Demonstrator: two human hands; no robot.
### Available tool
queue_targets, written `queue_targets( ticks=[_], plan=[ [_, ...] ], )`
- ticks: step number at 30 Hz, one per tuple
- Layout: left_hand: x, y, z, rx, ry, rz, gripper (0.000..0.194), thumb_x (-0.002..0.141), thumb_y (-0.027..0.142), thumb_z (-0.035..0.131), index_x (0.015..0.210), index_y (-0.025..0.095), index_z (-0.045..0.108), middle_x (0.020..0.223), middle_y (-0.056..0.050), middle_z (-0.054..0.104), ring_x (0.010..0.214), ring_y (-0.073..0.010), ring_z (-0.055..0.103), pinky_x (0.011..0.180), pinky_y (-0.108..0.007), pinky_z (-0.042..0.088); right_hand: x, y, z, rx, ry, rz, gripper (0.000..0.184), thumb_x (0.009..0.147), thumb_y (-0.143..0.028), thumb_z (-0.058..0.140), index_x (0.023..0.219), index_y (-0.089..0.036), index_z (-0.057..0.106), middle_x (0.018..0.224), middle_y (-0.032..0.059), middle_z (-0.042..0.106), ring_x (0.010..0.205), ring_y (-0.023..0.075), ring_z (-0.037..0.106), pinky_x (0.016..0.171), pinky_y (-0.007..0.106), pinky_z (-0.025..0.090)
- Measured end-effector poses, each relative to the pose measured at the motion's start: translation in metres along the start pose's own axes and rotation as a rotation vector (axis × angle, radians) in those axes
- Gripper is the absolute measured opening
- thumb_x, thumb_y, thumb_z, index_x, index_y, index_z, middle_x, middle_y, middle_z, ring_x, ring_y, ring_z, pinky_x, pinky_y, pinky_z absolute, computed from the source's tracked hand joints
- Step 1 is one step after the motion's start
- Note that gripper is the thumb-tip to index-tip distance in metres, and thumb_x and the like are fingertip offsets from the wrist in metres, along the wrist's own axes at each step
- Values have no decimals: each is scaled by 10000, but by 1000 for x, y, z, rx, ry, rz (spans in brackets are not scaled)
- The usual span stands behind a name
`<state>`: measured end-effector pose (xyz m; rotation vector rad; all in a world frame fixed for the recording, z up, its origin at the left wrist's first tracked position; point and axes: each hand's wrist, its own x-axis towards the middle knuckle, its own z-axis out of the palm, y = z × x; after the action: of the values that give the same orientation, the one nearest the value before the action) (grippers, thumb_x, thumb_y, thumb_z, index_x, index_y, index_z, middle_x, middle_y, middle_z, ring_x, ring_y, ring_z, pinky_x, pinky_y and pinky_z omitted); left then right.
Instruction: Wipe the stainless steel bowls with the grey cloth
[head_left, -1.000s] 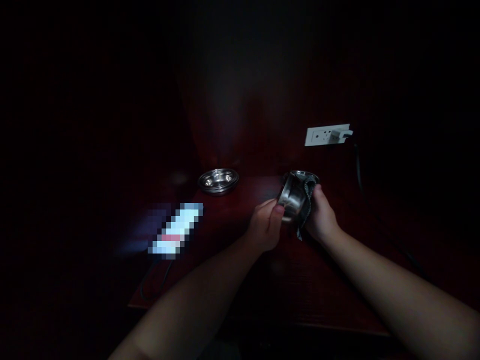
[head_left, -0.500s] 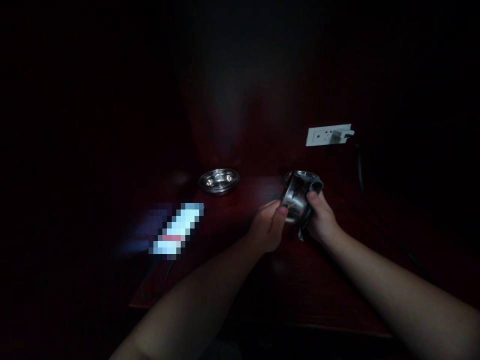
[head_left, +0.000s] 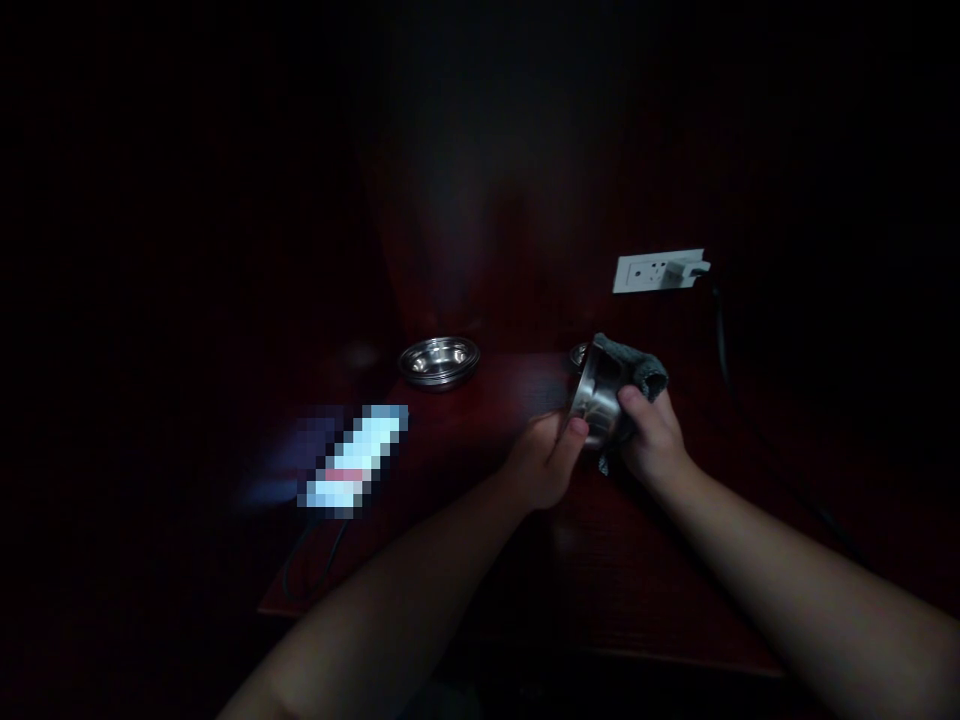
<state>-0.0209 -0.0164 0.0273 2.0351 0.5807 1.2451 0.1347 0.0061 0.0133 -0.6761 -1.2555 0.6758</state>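
A shiny metal bowl [head_left: 598, 395] is held tilted on its side above the table. My left hand [head_left: 544, 462] grips its near left rim, thumb pressed on the outside wall. My right hand [head_left: 654, 428] is closed on a dark grey cloth [head_left: 634, 360], which lies against the bowl's right side and droops below it. Behind the held bowl, part of another metal dish [head_left: 578, 355] shows on the table; the rest of it is hidden.
A stack of shallow metal bowls [head_left: 439, 362] stands at the back left of the dark red table [head_left: 480, 540]. Nearer lies a lit, blurred-out phone [head_left: 354, 462] with a cable. On the wall, a white socket [head_left: 658, 271] holds a plug, its black cord [head_left: 721, 335] hanging down.
My right hand has shifted slightly right, and the cloth now spreads over the bowl's top right side. The bowl has turned and moved a little to the right, hiding more of the dish behind.
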Motion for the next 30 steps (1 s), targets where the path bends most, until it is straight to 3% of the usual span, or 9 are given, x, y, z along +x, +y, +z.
queue_targets(
  ticks=[8,16,22,25,30],
  plan=[
    [2,-1,3,-216,-46,-132,570,950,512,269,1127,108,631,1114,-115,675,1048,-214,611,965,-349,428,2,-3,5,95,168,81,340,800,-455,585,1079,-261,603,1085,36,652,1029,255,612,979,486,432],
    [4,3,1,-323,-39,-262,653,898,628,286,1096,121,647,1131,-108,677,1073,-231,606,992,-345,413,6,0,3,14,176,-17,359,792,-469,586,1083,-261,614,1099,33,658,1072,258,598,999,480,417],
    [4,-8,3,-426,114,-497,661,881,650,316,1076,113,649,1022,-124,708,1060,-250,620,1004,-415,406,5,-1,6,141,227,216,357,707,-456,692,997,-254,636,1021,-2,684,1008,238,624,990,461,438],
    [4,-5,7,-431,105,-463,641,890,632,310,1104,124,637,1054,-127,703,1066,-258,625,986,-425,432,5,-1,10,187,255,334,335,704,-454,685,955,-240,633,957,-3,702,955,245,649,931,463,487],
    [4,-1,10,-317,-56,-186,560,933,542,281,1201,158,588,1251,-109,622,1231,-237,527,1082,-418,372,6,-5,15,279,228,432,260,726,-446,648,865,-228,628,790,2,718,883,264,687,852,462,545]
  ],
)
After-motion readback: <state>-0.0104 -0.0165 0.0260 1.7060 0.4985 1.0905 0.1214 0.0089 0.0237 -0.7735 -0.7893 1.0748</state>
